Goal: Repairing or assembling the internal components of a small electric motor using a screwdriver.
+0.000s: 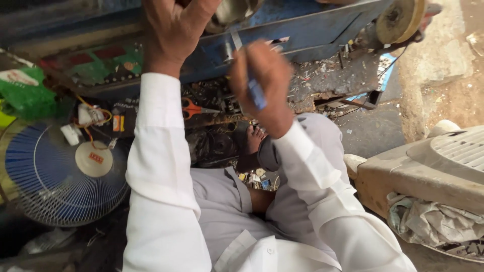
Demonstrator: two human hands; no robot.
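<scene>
Biggest thing in view is the long blue metal housing (312,30) running across the top, dented and grimy, and it reads as heavy and rigid, not something to shift with one hand. Below right sits a beige plastic appliance casing (428,171) with a crumpled grey cloth (433,219) stuffed against it. Over on the left, a blue fan with a wire guard (60,176) lies flat on the floor. Now the arms, both in white sleeves, come up the middle. The left hand (174,30) is high at the top edge, fingers reaching up onto a pale rounded part (232,10) above the housing; whether they are wrapped round it or merely resting there I cannot tell, since the tips run out of frame. The right hand (264,85) is just beside the housing's lower edge, fingers curled shut around the blue-handled screwdriver (255,91), its metal shaft angling up towards the housing. That tool looks light and stiff, the smooth plastic handle perhaps a bit slick in a dusty grip, so the firm fist low on the handle seems the right hold. Smaller still: orange-handled scissors (194,109) lie among the clutter of screws and scraps on the floor between the arms, and a bare foot (253,138) shows beneath the right wrist.
</scene>
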